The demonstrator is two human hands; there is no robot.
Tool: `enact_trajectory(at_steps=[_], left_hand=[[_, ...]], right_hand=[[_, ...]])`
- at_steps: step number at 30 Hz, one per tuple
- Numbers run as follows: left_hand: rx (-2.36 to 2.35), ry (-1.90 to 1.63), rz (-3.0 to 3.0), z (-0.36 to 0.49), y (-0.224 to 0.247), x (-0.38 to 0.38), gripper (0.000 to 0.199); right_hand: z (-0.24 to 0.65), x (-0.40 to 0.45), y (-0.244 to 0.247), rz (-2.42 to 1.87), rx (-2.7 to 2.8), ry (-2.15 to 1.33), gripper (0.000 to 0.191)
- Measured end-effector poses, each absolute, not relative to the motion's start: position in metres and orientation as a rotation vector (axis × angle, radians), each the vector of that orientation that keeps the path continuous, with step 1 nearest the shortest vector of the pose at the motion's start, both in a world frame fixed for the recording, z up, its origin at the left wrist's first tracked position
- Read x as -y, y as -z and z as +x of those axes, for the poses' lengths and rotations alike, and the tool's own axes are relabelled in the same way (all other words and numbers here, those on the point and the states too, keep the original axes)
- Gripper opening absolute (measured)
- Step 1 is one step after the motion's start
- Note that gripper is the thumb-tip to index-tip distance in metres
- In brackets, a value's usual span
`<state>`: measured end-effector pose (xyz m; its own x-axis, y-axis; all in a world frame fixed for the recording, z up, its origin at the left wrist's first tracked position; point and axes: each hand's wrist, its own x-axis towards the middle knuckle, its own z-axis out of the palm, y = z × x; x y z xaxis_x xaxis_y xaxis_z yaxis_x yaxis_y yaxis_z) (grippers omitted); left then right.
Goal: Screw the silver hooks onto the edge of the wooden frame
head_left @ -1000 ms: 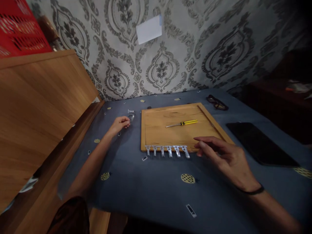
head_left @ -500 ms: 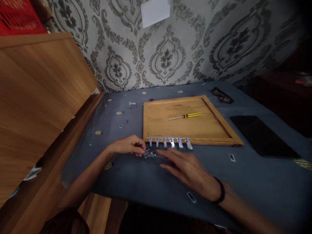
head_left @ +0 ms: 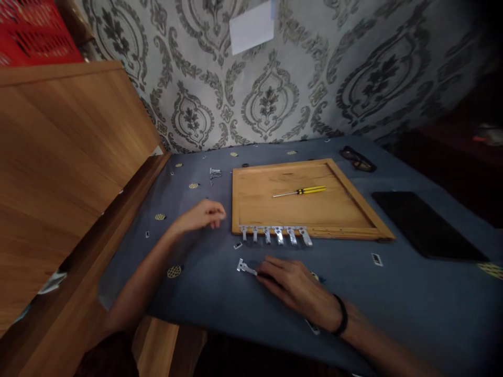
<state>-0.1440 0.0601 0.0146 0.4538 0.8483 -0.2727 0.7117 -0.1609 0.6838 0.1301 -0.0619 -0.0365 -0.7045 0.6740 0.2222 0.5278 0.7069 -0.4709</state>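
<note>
My right hand [head_left: 301, 288] is low over the cloth, its fingers closed on the narrow end of a T-shaped metal bracket [head_left: 244, 266]. The bracket's wide end points left, out of the fingertips. My left hand [head_left: 202, 214] hovers left of a wooden frame panel [head_left: 271, 209], fingers curled and a little blurred; whether anything is in them is hidden. Along the panel's front edge sits a row of several similar metal brackets [head_left: 279, 235]. A screwdriver [head_left: 301, 191] with a yellow and black handle lies on the panel.
Beyond my left hand are loose metal pieces [head_left: 215, 172] and small screws [head_left: 211, 183]. A black tablet-like slab [head_left: 426, 225] and dark glasses [head_left: 357, 158] lie to the right. A wooden cabinet [head_left: 74, 152] borders the left side. Patterned blue-grey cloth [head_left: 204, 283] covers the table.
My left hand has let go of the metal bracket and moved up and left. My right hand has closed on the bracket and brought it nearer to me.
</note>
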Motion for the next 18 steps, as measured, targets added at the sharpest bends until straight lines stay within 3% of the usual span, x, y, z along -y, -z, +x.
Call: enact_trajectory(at_steps=[5,18], left_hand=[[-1.828,-0.509,2.119,-0.162,-0.003,-0.137,0.033],[-1.992,-0.263,2.292,-0.183,0.019,-0.170,0.034]], right_hand=[[0.133,0.060,0.040,-0.963,2.460,-0.673,0.032],[0.134,0.060,0.040,-0.971,2.438,-0.707,0.034]])
